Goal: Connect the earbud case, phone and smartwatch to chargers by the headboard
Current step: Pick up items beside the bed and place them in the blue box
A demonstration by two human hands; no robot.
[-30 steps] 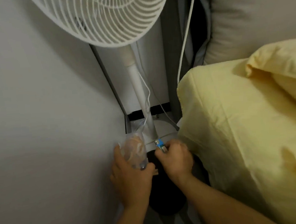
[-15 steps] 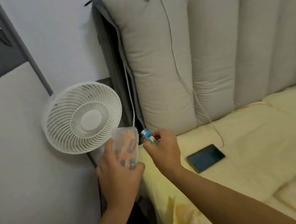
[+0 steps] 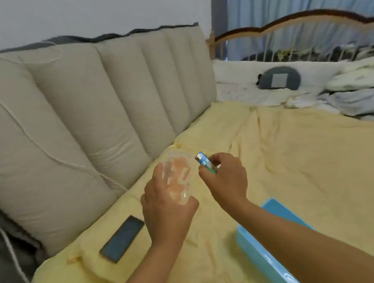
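My left hand holds a clear plastic container with an orange tint, raised over the yellow bedsheet. My right hand pinches a small blue and silver object, like a lighter, just to the container's right. A dark phone lies face up on the sheet at the lower left, close to the padded beige headboard. A white cable runs down across the headboard toward the phone. No earbud case or smartwatch is visible.
A light blue plastic bin sits on the bed under my right forearm. A crib with a wooden rail and rumpled bedding stands at the far right. Blue curtains hang behind it. A grey cable hangs at the bed's left edge.
My view has swung up and right, from the fan beside the bed to the bed top. Both hands have risen over the sheet, holding the same container and small blue object.
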